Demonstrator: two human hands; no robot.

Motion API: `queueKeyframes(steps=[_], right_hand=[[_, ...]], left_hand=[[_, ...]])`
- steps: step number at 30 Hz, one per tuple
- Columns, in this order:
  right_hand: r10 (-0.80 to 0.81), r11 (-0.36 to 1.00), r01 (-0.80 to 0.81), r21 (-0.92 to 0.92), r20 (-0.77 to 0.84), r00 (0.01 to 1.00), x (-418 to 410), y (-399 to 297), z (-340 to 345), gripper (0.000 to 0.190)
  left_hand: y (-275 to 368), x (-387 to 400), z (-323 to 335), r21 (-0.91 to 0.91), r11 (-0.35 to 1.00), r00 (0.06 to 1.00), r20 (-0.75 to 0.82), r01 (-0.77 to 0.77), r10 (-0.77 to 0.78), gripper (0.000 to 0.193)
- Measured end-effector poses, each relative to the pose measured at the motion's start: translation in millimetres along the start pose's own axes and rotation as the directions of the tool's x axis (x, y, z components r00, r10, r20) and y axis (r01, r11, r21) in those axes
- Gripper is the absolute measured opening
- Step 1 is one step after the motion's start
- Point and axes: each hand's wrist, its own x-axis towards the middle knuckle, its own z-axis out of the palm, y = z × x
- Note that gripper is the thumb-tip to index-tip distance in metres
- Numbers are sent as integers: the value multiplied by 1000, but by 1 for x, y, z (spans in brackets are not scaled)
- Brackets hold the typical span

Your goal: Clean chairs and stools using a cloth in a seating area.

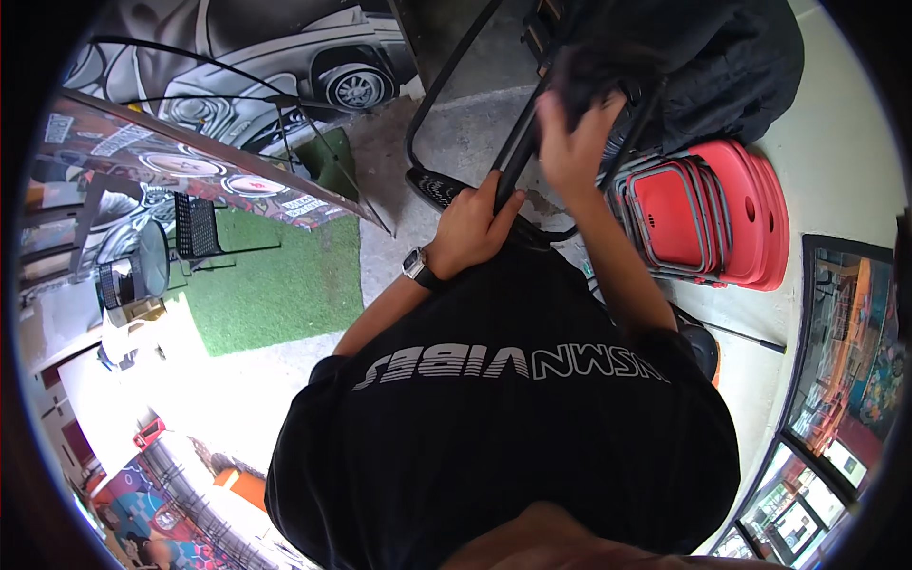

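Note:
A black tubular metal frame (422,117), which looks like a folding chair, stands tilted before me. Its dark perforated panel (431,187) shows at the lower left of the frame. My left hand (463,231), with a wristwatch (415,263) on the wrist, grips a black bar (519,160) of it near my body. Farther up, my right hand (576,153) has its fingers around a dark bundle, apparently a cloth (595,75), blurred by motion and lying against the upper part of the frame. The cloth hides part of the bars and the fingertips.
Several red folding chairs (673,214) lean against the pale wall (833,171) at right. Behind them hangs bulky black fabric (734,78). At left, a sticker-covered panel on legs (192,160) stands near artificial turf (278,292) and a black chair (196,228).

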Motion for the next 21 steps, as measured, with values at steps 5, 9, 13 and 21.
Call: queueKeyframes(steps=[5,9,13,21], right_hand=[[-137,960,237,-152,482,865,-52,-15,-22,54],[-85,919,310,-242,647,758,0,20,-15,59],[-187,836,411,-363,515,836,94,42,-1,40],[-30,743,366,-561,517,855,74,58,17,55]], left_hand=[[-33,-4,12,42,994,995,12,-96,96,33],[-2,2,1,28,998,993,104,58,-60,38],[-4,-4,-1,43,999,990,143,4,-10,40],[-9,-1,-1,29,998,986,155,62,-66,41]])
